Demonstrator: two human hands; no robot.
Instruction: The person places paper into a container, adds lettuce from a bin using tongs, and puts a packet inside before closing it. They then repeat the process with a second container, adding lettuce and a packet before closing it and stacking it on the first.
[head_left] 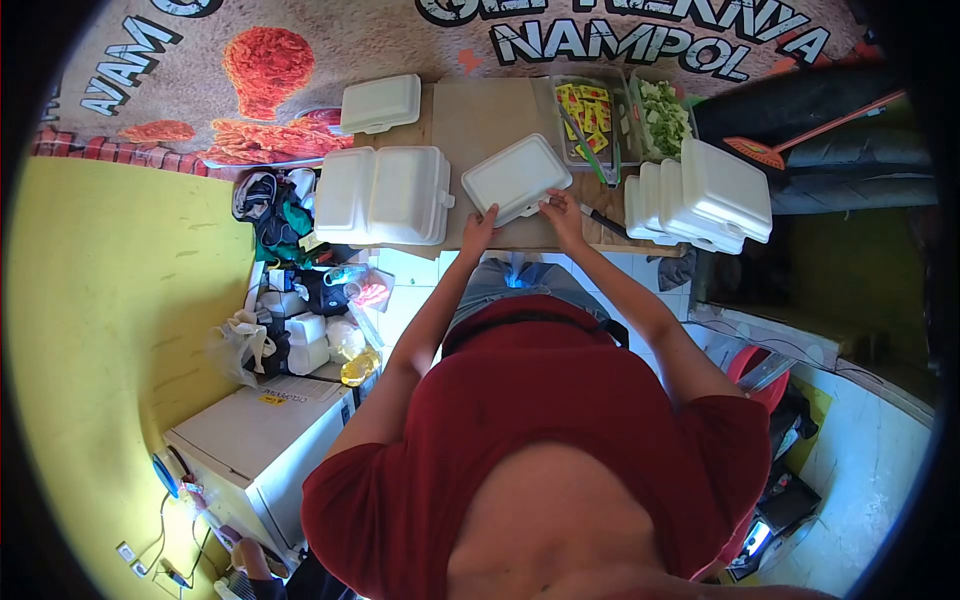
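A white foam takeaway box (518, 178) with its lid down sits slightly turned on the brown work table (487, 100). My left hand (481, 230) has its fingers on the box's near left corner. At the near edge, by the front tab, the fingers of my right hand (562, 212) pinch the rim. What the box contains is hidden. Just right of my right hand lies a knife (606, 223) with a dark handle.
Foam boxes (385, 195) stand at left, with another box (381, 103) behind and stacked boxes (715, 195) at right. Tongs (596, 158) rest across a tub of yellow sachets (585, 112). Beside it is a tub of chopped greens (662, 120). Another person's arm (255, 560) shows lower left.
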